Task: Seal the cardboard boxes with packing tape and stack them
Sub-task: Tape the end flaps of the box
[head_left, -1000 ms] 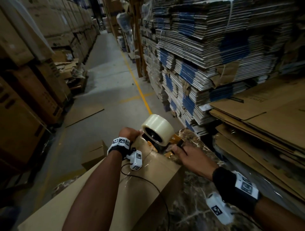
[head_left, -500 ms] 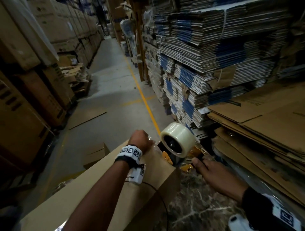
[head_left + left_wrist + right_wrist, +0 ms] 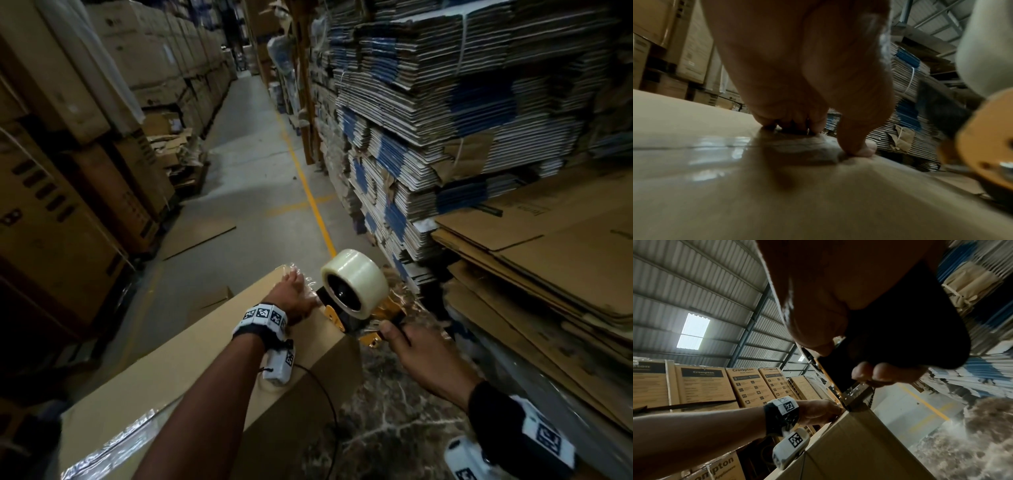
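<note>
From the head view your left hand (image 3: 291, 294) lies on the far right corner of the cardboard box (image 3: 191, 377), while your right hand (image 3: 424, 359) grips the tape dispenser (image 3: 356, 301) just off the box's right edge. The left wrist view alone shows your fingers (image 3: 855, 146) pressing clear tape (image 3: 715, 154) flat onto the box top. The right wrist view alone shows your right fingers (image 3: 885, 374) curled tight round the dispenser's black handle, its blade end touching the box corner.

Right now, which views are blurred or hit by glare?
Head view: dim, edges smeared, right hand slightly blurred. Left wrist: tape gun out of focus, glare streaks on the taped box. Right wrist: floor and stacks motion-smeared, handle black in shadow, skylight blown out.
</note>
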`<state>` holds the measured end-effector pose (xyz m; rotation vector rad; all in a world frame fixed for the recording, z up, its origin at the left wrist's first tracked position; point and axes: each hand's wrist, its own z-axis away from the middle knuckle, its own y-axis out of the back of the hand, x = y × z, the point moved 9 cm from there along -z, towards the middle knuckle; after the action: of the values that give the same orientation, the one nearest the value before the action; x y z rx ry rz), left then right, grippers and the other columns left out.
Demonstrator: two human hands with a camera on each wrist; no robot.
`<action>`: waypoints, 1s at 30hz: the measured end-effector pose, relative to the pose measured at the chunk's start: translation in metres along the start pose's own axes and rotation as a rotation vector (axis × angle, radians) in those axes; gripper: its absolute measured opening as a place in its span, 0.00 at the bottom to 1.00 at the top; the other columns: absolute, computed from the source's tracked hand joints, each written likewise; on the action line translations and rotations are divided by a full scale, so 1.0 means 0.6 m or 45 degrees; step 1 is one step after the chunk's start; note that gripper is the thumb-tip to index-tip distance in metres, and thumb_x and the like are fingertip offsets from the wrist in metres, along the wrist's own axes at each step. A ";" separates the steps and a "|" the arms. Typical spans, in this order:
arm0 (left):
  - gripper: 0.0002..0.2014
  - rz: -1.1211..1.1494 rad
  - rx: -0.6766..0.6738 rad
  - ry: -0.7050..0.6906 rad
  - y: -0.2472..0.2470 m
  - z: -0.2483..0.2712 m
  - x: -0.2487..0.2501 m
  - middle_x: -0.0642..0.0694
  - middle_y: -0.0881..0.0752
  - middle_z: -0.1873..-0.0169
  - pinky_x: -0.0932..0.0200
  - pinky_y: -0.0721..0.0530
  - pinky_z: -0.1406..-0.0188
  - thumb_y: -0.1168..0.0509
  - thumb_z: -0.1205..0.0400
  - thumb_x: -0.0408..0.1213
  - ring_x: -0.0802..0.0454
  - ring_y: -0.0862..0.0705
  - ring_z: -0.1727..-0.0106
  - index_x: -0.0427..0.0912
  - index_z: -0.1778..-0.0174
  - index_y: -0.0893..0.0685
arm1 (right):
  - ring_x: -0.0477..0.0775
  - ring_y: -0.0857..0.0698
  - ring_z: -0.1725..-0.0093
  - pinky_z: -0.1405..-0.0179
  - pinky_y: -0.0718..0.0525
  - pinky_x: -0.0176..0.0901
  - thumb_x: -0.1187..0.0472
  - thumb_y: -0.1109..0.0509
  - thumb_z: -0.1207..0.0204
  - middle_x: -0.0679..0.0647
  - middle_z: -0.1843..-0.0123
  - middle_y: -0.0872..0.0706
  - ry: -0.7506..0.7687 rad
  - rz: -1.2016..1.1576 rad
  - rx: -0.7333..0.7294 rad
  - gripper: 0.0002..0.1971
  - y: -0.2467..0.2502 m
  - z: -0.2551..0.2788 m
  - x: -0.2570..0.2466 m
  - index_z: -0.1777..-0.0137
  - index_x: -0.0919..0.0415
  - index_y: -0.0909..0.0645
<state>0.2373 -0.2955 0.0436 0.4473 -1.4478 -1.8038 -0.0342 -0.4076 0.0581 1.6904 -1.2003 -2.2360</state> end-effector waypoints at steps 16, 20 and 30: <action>0.36 -0.197 0.038 0.144 0.004 0.024 0.031 0.37 0.42 0.11 0.45 0.36 0.16 0.45 0.09 0.57 0.35 0.37 0.14 0.39 0.10 0.44 | 0.53 0.15 0.65 0.67 0.22 0.51 0.19 0.55 0.23 0.53 0.65 0.15 -0.075 -0.122 -0.033 0.38 0.000 0.106 0.125 0.56 0.51 0.19; 0.24 -0.328 0.233 0.081 0.015 0.054 0.067 0.33 0.17 0.32 0.47 0.19 0.36 0.45 0.09 0.52 0.34 0.18 0.34 0.37 0.28 0.20 | 0.50 0.23 0.69 0.72 0.36 0.44 0.26 0.53 0.21 0.51 0.69 0.23 -0.084 -0.083 -0.068 0.32 -0.016 0.098 0.114 0.61 0.53 0.25; 0.30 -0.018 0.039 -0.132 -0.093 0.131 0.073 0.54 0.68 0.16 0.36 0.61 0.12 0.57 0.06 0.52 0.54 0.68 0.13 0.49 0.09 0.59 | 0.47 0.23 0.65 0.69 0.33 0.42 0.24 0.55 0.24 0.47 0.68 0.23 -0.094 -0.317 -0.089 0.31 -0.065 0.064 0.114 0.65 0.48 0.26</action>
<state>0.1364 -0.2717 0.0225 0.3853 -1.5483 -1.8419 -0.0785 -0.3952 -0.0165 1.8350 -0.9580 -2.4689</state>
